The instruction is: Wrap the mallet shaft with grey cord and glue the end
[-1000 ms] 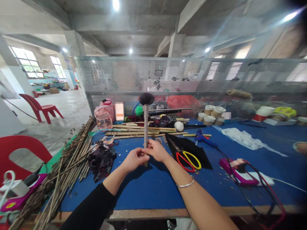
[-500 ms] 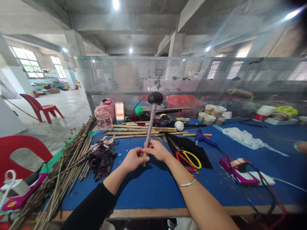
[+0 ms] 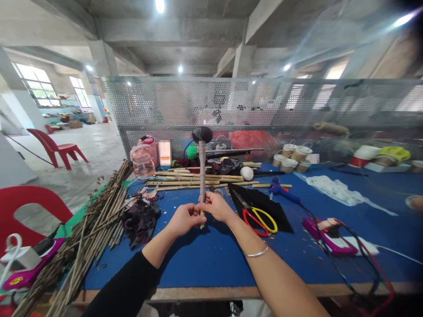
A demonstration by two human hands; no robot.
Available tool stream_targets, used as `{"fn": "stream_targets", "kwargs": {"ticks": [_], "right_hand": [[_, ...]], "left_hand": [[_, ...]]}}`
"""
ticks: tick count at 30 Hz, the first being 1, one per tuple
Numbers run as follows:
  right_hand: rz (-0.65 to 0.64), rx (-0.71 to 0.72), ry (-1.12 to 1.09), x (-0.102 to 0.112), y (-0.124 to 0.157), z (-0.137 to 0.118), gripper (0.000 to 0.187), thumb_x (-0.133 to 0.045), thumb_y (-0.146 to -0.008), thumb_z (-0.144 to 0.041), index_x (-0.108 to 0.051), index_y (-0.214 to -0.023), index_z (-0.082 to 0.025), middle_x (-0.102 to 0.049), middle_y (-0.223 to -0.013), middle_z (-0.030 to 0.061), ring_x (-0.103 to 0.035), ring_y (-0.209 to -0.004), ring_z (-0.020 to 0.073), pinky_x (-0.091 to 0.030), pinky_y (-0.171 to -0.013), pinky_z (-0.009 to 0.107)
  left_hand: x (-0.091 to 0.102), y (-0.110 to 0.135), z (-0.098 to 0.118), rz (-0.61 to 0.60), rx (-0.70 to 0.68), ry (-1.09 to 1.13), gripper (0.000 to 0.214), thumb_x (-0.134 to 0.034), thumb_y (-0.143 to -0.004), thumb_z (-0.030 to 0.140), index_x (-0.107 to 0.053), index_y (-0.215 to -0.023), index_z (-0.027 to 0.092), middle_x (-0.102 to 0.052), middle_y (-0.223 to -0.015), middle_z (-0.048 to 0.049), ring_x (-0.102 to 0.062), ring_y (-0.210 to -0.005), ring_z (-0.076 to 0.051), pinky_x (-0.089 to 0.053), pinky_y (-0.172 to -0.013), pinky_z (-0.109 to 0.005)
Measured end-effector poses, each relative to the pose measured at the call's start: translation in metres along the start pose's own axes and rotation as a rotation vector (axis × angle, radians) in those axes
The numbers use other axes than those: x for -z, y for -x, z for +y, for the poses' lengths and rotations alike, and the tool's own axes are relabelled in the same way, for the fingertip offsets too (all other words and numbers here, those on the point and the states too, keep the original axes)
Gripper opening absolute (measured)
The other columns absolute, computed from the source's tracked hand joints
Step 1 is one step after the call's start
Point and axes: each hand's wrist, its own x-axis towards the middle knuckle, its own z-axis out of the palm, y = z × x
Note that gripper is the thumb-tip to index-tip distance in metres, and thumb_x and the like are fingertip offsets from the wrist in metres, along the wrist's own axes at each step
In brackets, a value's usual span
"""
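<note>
A wrapped stick (image 3: 202, 169) with a dark, fabric-covered round head (image 3: 202, 134) stands nearly upright over the blue table. My left hand (image 3: 187, 218) pinches it near its bare lower end. Just above, the fingers of my right hand (image 3: 215, 206) close on the greyish wrapping. Right of my hands, scissors (image 3: 256, 215) with one red and one yellow handle lie partly on a black cloth (image 3: 280, 213). To the left is a crumpled dark patterned cloth (image 3: 140, 220).
Thin sticks (image 3: 194, 180) and a white ball (image 3: 246, 173) lie behind my hands. A blue glue gun (image 3: 280, 190) and a purple power strip (image 3: 340, 240) with cables are on the right. Dried stems (image 3: 95, 220) line the left edge. A perforated metal screen (image 3: 185, 103) closes the back.
The stick has swung from leaning right to nearly upright, so its dark head has moved left. Both hands have stayed in almost the same place.
</note>
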Motion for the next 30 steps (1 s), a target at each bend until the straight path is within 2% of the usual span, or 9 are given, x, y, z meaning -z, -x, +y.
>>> {"fn": "stream_targets", "kwargs": {"ticks": [4,7,13,17,20,22,26,28,30], "right_hand": [[-0.026,0.003,-0.096,0.004,0.002,-0.004,0.035,-0.073,-0.063,-0.036,-0.053,-0.084,-0.017,-0.053,-0.065,-0.0052,-0.050,-0.058,0.0092,-0.040,-0.056,0.023],[-0.067,0.012,-0.136,0.005,0.004,-0.006,0.037,-0.073,-0.064,-0.036,-0.053,-0.087,-0.017,-0.052,-0.066,-0.0052,-0.050,-0.060,0.0093,-0.041,-0.059,0.024],[-0.039,0.014,-0.114,-0.002,0.001,-0.003,0.035,-0.074,-0.062,-0.037,-0.049,-0.078,-0.018,-0.050,-0.064,-0.0056,-0.050,-0.059,0.0100,-0.041,-0.059,0.025],[-0.062,0.002,-0.173,0.002,0.003,-0.005,0.036,-0.074,-0.063,-0.036,-0.051,-0.084,-0.017,-0.052,-0.066,-0.0047,-0.051,-0.060,0.0102,-0.041,-0.060,0.026],[-0.087,-0.019,-0.220,0.003,0.005,-0.007,0.038,-0.073,-0.064,-0.036,-0.052,-0.089,-0.017,-0.052,-0.066,-0.0048,-0.050,-0.058,0.0097,-0.041,-0.058,0.025],[-0.088,-0.017,-0.204,0.001,0.005,-0.005,0.037,-0.074,-0.063,-0.037,-0.051,-0.085,-0.017,-0.052,-0.066,-0.0046,-0.051,-0.059,0.0097,-0.040,-0.058,0.025],[-0.080,-0.019,-0.132,-0.004,0.001,0.000,0.038,-0.075,-0.061,-0.039,-0.049,-0.079,-0.017,-0.053,-0.067,-0.0044,-0.051,-0.061,0.0100,-0.040,-0.058,0.024],[-0.063,-0.012,-0.114,-0.004,0.001,0.000,0.038,-0.075,-0.061,-0.039,-0.050,-0.079,-0.017,-0.053,-0.067,-0.0044,-0.050,-0.061,0.0099,-0.039,-0.058,0.024],[-0.055,0.001,-0.119,-0.002,0.002,-0.001,0.038,-0.075,-0.062,-0.039,-0.052,-0.083,-0.017,-0.052,-0.067,-0.0046,-0.050,-0.060,0.0097,-0.038,-0.057,0.024]], "left_hand": [[0.000,0.003,0.008,-0.063,-0.027,-0.011,0.037,-0.072,-0.065,0.042,-0.057,-0.075,0.010,-0.054,-0.060,0.0001,-0.046,-0.049,-0.006,-0.034,-0.048,-0.021],[-0.002,0.005,0.013,-0.095,0.009,0.023,0.039,-0.071,-0.066,0.044,-0.059,-0.080,0.010,-0.055,-0.065,-0.0006,-0.048,-0.052,-0.007,-0.038,-0.050,-0.022],[0.001,0.001,0.005,0.013,-0.001,-0.017,0.041,-0.079,-0.056,0.040,-0.054,-0.073,0.012,-0.045,-0.052,0.0067,-0.043,-0.044,-0.005,-0.035,-0.045,-0.021],[0.002,0.005,0.012,-0.147,0.042,0.062,0.041,-0.073,-0.064,0.046,-0.059,-0.076,0.009,-0.060,-0.065,-0.0042,-0.052,-0.053,-0.008,-0.038,-0.051,-0.022],[0.001,0.008,0.016,-0.242,0.100,0.162,0.043,-0.072,-0.065,0.048,-0.060,-0.082,0.010,-0.064,-0.077,-0.0085,-0.059,-0.064,-0.012,-0.043,-0.059,-0.024],[0.000,0.007,0.013,-0.183,0.087,0.158,0.045,-0.074,-0.062,0.048,-0.058,-0.082,0.011,-0.062,-0.072,-0.0050,-0.057,-0.059,-0.011,-0.042,-0.056,-0.024],[0.001,0.002,0.004,0.026,-0.005,0.002,0.043,-0.080,-0.055,0.040,-0.054,-0.074,0.012,-0.050,-0.054,0.0049,-0.046,-0.045,-0.006,-0.035,-0.046,-0.021],[0.001,0.001,0.005,0.022,-0.008,-0.011,0.041,-0.079,-0.056,0.040,-0.055,-0.074,0.012,-0.051,-0.054,0.0037,-0.047,-0.045,-0.006,-0.035,-0.046,-0.021],[0.002,0.002,0.010,-0.059,0.011,0.038,0.041,-0.076,-0.061,0.042,-0.059,-0.080,0.010,-0.057,-0.061,-0.0001,-0.050,-0.049,-0.007,-0.037,-0.049,-0.021]]}}
